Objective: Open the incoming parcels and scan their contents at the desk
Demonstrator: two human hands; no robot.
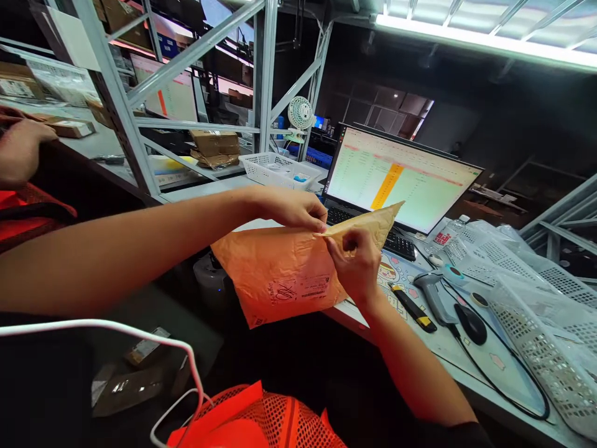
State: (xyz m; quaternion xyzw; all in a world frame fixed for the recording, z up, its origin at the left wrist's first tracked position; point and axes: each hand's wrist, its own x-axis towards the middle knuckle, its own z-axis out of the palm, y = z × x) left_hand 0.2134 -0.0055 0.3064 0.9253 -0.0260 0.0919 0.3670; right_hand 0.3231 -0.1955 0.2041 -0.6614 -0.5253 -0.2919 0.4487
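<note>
Mailer of crinkled orange-tan paper (pixel 275 267), flat and roughly rectangular, is held up at the near edge of the pale desk (pixel 471 382), in front of the wide, dark-framed computer screen (pixel 354 165). The left hand (pixel 296 208) is closed to a pinch on its upper edge; the right hand (pixel 359 261), fingers curled in and thumb pressed, grips that same edge just beside it. Handling seems centred on this edge and, in my judgement, only partway along: a pointed corner rises beyond the right hand, but whether the edge is parted or sealed I cannot tell (the fingers cover the spot). Nothing from inside shows, so whatever it may contain appears not yet taken out. Its printed label with dark handwriting (pixel 303 289) faces the viewer. The slim yellow-and-black box cutter (pixel 413 308) and grey plastic barcode scanner (pixel 433 295) lie to the right, untouched.
</note>
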